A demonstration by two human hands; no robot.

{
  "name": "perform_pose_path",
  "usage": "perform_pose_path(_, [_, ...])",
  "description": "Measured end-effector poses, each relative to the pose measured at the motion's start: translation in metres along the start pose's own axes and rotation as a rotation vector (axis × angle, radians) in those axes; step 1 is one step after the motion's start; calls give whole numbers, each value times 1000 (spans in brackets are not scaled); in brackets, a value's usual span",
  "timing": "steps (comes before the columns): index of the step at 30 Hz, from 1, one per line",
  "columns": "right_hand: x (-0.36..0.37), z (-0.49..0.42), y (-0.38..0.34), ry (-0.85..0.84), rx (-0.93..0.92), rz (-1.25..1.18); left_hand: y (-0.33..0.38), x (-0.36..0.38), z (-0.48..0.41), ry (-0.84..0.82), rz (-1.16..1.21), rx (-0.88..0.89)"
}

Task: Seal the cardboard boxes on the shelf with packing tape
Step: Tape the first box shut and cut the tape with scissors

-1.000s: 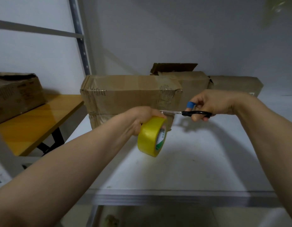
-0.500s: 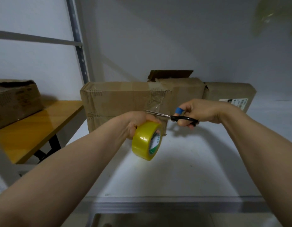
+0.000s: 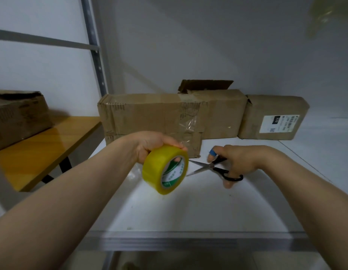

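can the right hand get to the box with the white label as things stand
Probably yes: the white shelf lies bare between the right hand and the labelled box, but the hand holds open scissors.

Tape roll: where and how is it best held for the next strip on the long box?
Probably as the left hand holds the tape roll now: from above, fingers over the yellow outer band, one fingertip hooked inside the core. The wide round band fills the palm, and the open core faces the camera.

Dim, flat indoor light, soft arm shadows on the shelf [image 3: 208, 207], wide-angle bowing (strongest at edges), slight blur
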State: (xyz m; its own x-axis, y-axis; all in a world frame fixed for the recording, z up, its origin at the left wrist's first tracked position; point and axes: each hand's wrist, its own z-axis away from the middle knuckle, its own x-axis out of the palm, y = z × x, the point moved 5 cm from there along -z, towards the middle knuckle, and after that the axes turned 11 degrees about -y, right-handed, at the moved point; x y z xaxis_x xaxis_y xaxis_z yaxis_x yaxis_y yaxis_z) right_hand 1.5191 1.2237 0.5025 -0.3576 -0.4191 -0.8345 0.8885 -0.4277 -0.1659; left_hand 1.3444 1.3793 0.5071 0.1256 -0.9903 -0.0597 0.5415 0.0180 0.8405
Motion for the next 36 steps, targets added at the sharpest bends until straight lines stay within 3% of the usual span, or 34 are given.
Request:
perform_pose_path(8, [0,13,-30,-55,147,294,-1,5,8,18,8,38])
perform_pose_path(11, [1,11,-39,45,211,350,1,10,9,12,2,58])
perform_pose_path(18, [7,16,-48,44,43,400,3,18,13,23,-38,77])
perform_pose_path(22, [-13,31,-45,167,-12,240,-1,16,14,0,-14,93])
perform_pose_path(24, [-35,40,-48,456,-24,110,-2,15,15,-5,7,108])
perform_pose_path(26, [-57,51,-46,800,-81,-223,-2,16,15,-5,22,126])
perform_pose_path(28, [-76,49,-43,964,-176,-505,-2,14,13,-6,40,145])
perform_pose_path(33, [-71,-3,-58,836,-336,-702,-3,15,14,-54,95,209])
perform_pose_path(36, [-46,-19,-52,861,-421,-726,-7,10,14,-62,117,226])
